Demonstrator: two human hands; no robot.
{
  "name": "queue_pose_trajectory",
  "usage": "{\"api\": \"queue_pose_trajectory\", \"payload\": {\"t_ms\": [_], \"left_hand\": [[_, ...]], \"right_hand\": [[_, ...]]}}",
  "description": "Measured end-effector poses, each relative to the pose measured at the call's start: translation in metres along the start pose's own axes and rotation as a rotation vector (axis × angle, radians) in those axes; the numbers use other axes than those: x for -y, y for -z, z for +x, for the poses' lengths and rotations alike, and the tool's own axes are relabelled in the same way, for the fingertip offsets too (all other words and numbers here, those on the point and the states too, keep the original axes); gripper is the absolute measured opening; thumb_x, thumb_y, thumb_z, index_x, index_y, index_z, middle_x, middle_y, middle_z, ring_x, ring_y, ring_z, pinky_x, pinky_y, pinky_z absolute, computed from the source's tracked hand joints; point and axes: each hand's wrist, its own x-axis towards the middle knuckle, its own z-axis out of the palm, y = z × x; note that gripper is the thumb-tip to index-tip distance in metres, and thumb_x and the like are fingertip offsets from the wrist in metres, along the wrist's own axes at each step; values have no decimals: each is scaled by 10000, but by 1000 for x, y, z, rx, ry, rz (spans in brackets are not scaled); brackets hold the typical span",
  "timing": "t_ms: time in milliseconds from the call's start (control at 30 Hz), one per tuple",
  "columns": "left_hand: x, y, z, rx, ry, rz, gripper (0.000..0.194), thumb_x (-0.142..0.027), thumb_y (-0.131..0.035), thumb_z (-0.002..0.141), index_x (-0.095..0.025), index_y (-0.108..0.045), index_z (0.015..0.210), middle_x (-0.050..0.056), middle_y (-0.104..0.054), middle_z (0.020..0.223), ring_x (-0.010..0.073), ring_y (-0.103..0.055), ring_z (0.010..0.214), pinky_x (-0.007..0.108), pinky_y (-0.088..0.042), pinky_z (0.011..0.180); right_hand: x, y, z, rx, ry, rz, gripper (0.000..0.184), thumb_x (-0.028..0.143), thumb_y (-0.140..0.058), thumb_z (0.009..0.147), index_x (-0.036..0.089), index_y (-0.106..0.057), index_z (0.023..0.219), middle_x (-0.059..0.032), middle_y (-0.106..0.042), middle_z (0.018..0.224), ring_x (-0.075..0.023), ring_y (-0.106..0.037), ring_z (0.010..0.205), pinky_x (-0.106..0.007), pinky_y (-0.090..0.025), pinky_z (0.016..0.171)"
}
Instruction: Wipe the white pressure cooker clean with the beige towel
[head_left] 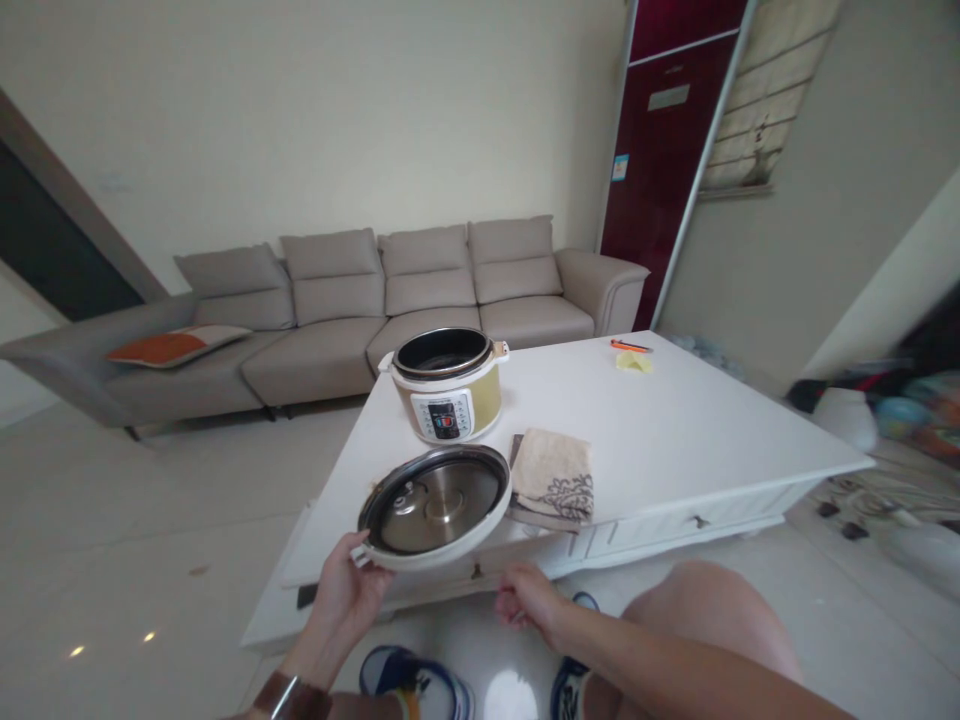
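My left hand grips the pressure cooker lid at its left edge, by the handle tab. The lid is tilted with its metal underside turned up toward me, over the near edge of the table. My right hand is just below and right of the lid, apart from it, with the fingers curled in and no object showing in them. Behind the lid stands the electric pressure cooker, uncovered, its dark inner pot visible and its button panel facing me. A folded beige cloth with a dark pattern lies right of the lid.
The white coffee table has drawers along its near side. An orange pen or cutter and a yellowish piece lie at its far side. A grey sofa stands behind. My knees and slippered feet are below the near edge.
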Motion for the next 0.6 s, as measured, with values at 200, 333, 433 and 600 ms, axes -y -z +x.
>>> {"api": "queue_pose_trajectory", "payload": {"t_ms": [200,333,433,600], "left_hand": [[6,7,10,1,46,-37,80,-60,-545,868,-132,-578,860,25,-645,745,110,-639,578,208,-570,527],[9,16,19,5,38,-12,79,-74,-541,887,-133,-580,852,28,-648,744,125,-652,604,230,-579,549],[9,18,22,10,34,13,79,-87,-541,901,-133,-582,854,28,-644,735,129,-645,603,237,-578,551],[7,16,25,23,17,16,72,-82,-554,895,-142,-586,872,21,-652,750,120,-631,584,225,-559,530]], "right_hand": [[6,80,-6,-531,325,444,174,307,-611,627,190,-594,754,-1,-666,684,-155,-654,647,-254,-491,621],[22,108,-20,-553,452,674,199,296,-662,611,184,-649,775,-15,-710,742,-170,-690,738,-274,-548,715],[35,110,-26,-553,500,653,168,243,-679,638,185,-667,794,-31,-738,797,-171,-696,784,-264,-568,734],[66,105,-28,-485,454,696,66,127,-629,732,186,-608,753,-5,-677,695,-120,-643,636,-208,-571,669]]}}
